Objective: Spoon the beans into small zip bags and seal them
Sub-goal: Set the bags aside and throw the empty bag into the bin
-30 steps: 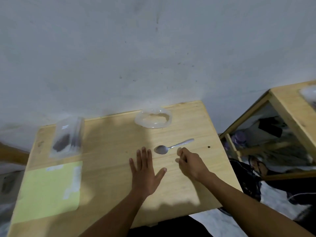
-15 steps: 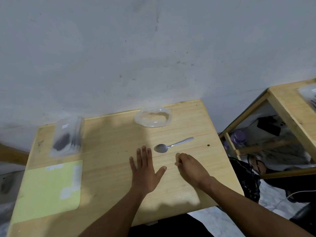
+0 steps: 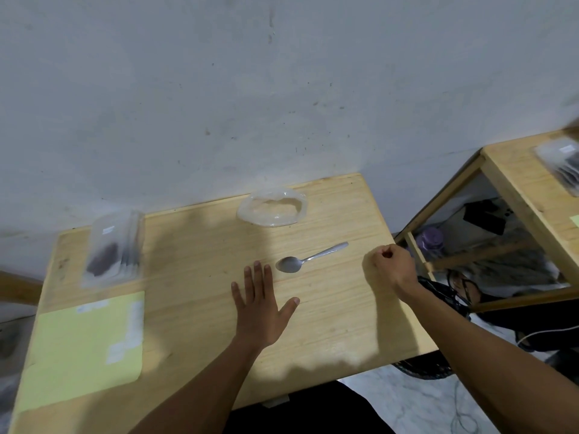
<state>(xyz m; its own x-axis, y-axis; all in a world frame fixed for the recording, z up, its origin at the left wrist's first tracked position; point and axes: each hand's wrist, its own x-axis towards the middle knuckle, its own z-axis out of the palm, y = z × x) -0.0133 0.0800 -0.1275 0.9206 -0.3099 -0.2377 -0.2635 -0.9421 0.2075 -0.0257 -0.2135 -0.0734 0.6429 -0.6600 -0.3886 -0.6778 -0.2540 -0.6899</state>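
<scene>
The filled bags [image 3: 112,249] sit stacked at the far left, and the bowl [image 3: 272,210] looks emptied, so the job seems nearly finished. The spoon [image 3: 308,260] lies untouched; the left hand [image 3: 260,303] rests flat, fingers spread, while the right hand [image 3: 391,267] has fingers curled, perhaps pinching a stray bean.

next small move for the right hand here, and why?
Probably drop whatever it pinches into the clear bag. The right hand is curled near the table's right edge, fingertips pinched; what it holds is too small to tell. The spoon lies untouched and the left hand rests flat.
</scene>
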